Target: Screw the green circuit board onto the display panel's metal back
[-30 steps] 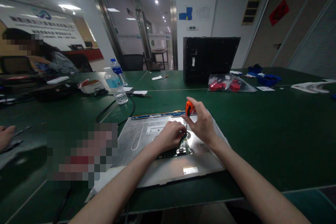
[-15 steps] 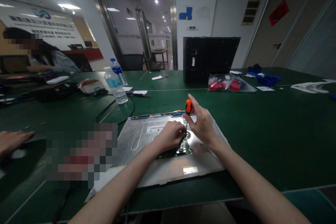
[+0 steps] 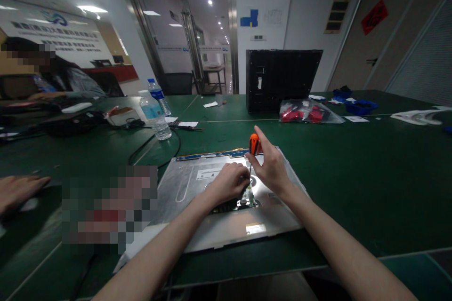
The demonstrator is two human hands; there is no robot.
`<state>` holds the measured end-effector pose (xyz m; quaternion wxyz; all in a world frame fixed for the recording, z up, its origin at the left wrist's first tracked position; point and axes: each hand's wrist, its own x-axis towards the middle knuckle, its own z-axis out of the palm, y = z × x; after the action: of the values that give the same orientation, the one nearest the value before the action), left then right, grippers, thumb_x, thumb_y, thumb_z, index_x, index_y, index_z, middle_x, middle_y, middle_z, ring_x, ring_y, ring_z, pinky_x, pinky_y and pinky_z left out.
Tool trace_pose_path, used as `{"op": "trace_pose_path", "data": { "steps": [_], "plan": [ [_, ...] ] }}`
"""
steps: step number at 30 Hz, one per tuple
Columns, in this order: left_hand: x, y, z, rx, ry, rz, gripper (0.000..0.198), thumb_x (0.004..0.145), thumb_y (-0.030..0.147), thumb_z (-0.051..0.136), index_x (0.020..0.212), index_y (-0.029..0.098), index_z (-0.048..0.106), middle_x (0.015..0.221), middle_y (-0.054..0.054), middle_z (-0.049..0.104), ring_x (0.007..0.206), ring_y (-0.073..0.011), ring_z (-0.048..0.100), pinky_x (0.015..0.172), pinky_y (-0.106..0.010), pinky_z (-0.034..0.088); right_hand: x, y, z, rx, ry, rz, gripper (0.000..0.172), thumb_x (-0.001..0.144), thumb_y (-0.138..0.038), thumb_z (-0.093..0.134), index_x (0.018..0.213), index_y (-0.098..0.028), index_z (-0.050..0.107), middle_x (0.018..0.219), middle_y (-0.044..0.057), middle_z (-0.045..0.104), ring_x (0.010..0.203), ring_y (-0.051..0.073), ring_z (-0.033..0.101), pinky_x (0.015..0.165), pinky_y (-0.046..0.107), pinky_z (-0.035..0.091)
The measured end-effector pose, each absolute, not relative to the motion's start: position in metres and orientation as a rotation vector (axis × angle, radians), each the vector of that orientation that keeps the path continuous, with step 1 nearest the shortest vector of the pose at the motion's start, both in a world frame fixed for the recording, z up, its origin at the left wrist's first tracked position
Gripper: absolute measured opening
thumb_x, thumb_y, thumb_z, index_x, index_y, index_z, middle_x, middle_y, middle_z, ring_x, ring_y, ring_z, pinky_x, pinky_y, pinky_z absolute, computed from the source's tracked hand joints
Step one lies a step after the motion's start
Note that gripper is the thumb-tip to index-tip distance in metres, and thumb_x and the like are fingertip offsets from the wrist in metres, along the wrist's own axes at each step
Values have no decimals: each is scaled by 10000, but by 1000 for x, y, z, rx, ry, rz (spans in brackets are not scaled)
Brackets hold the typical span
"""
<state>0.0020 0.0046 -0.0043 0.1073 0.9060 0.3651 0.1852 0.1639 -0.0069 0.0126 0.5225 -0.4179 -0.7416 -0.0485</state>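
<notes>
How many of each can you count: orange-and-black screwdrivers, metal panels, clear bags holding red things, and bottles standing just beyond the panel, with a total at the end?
Orange-and-black screwdriver: 1
Metal panel: 1
Clear bag with red contents: 1
Bottles just beyond the panel: 2
Total: 5

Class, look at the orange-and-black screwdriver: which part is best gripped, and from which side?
Probably the thick handle of the screwdriver, from the right, as the right hand holds it. The handle is uppermost and nearly upright, its thin shaft points down toward the metal panel, and the left hand crowds the shaft's left.
</notes>
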Motion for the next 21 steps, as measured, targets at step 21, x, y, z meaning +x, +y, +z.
{"op": "trace_pose_path", "data": {
  "steps": [21],
  "plan": [
    [1,9,-10,2656,1038,558,159,804,55,567,828,143,697,829,-74,702,759,-200,617,718,-284,435,163,-9,13,-973,-1742,-63,545,867,-169,516,1396,-165,384,1163,146,626,908,242,623,814,401,522]
  ]
}}
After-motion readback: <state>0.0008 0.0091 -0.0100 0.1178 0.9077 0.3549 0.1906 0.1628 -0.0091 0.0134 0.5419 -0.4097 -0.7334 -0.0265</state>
